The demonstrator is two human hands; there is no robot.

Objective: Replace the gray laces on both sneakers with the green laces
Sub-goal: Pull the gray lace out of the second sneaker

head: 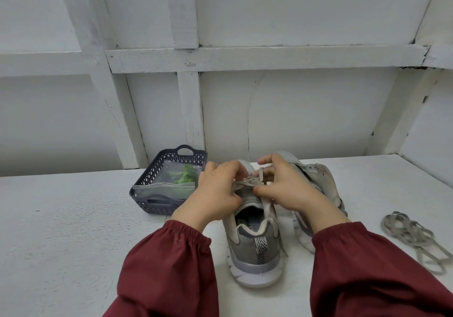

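A gray sneaker (255, 248) stands upright on the white table, heel toward me. My left hand (215, 191) and my right hand (286, 186) are both over its tongue, each pinching the gray lace (247, 181) still threaded in it. A second sneaker (323, 181) lies tipped on its side just to the right, partly behind my right hand. A loose gray lace (414, 238) lies coiled on the table at the far right. Green laces (183, 177) sit in a clear bag inside the dark basket (152, 204).
The dark plastic basket stands left of the sneakers near the wall. A white panelled wall (245, 110) rises right behind the table. The white tabletop (61, 231) stretches to the left and front. My dark red sleeves fill the lower frame.
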